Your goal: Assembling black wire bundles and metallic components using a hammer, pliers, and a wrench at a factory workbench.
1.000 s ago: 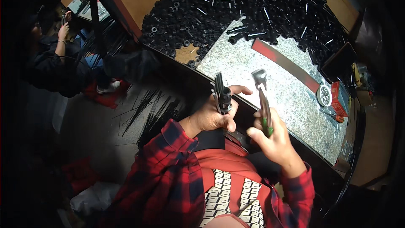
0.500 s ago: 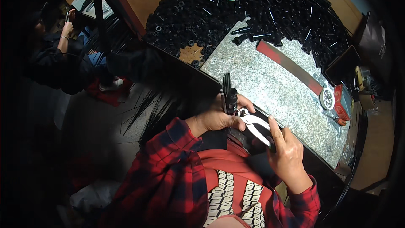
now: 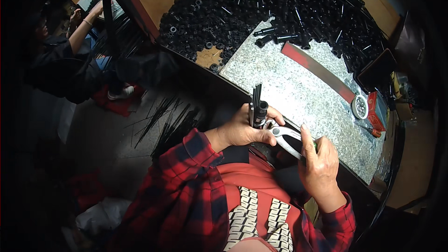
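Close to the bench edge, my left hand is closed round a bundle of thin black rods and a black cylindrical part with a hollow top, both pointing up. My right hand holds silver pincers by the handles, its index finger stretched along them. A bit of green shows at the grip. The pincers' jaws are against or just beside the lower part of the cylinder, by my left thumb; whether they bite on anything is too small to tell. The handles stand somewhat apart.
A speckled bench top bears a large heap of black parts, a curved red-brown strip, a white bowl of small pieces and a red box. Black rods lie at left. A co-worker sits at far left.
The cylinder and rods have shifted slightly right and tilted, and the pincers have turned a little with my right hand. The co-worker's arm has reached out toward the far table.
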The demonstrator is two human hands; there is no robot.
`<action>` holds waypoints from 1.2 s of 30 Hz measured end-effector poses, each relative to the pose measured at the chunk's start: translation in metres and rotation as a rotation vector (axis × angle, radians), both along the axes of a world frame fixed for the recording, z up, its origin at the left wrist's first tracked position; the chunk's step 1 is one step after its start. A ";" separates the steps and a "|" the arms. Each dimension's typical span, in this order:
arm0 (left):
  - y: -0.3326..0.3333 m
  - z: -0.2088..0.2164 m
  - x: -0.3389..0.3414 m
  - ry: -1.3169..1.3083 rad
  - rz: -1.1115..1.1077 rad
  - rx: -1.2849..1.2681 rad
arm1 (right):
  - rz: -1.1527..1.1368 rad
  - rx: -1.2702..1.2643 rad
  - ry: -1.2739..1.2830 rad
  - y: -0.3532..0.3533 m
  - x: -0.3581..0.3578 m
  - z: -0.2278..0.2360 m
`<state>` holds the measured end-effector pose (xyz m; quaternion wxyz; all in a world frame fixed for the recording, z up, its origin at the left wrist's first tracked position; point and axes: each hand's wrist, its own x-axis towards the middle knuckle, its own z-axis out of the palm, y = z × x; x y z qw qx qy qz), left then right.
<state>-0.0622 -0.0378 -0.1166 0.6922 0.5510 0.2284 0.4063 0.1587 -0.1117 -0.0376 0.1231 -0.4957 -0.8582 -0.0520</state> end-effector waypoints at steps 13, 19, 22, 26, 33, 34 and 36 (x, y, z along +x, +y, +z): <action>-0.001 0.006 0.000 -0.030 0.007 -0.075 | -0.003 -0.172 0.081 0.002 0.000 0.016; -0.001 0.006 -0.004 0.018 -0.085 -0.068 | 0.017 -0.114 0.015 -0.011 0.010 0.017; -0.007 0.011 0.001 0.013 -0.057 -0.100 | 0.037 -0.074 -0.058 -0.013 0.008 0.023; -0.005 0.017 0.000 0.198 -0.081 -0.012 | 0.025 -0.093 -0.079 -0.017 0.007 0.022; -0.003 0.017 -0.003 0.205 -0.119 -0.062 | 0.042 -0.367 0.155 -0.008 0.011 0.026; 0.001 0.004 -0.001 0.071 -0.065 -0.013 | 0.058 -0.463 0.265 -0.004 0.013 0.028; 0.007 0.008 -0.004 -0.100 0.037 0.005 | -0.013 -0.469 0.284 0.004 0.024 0.019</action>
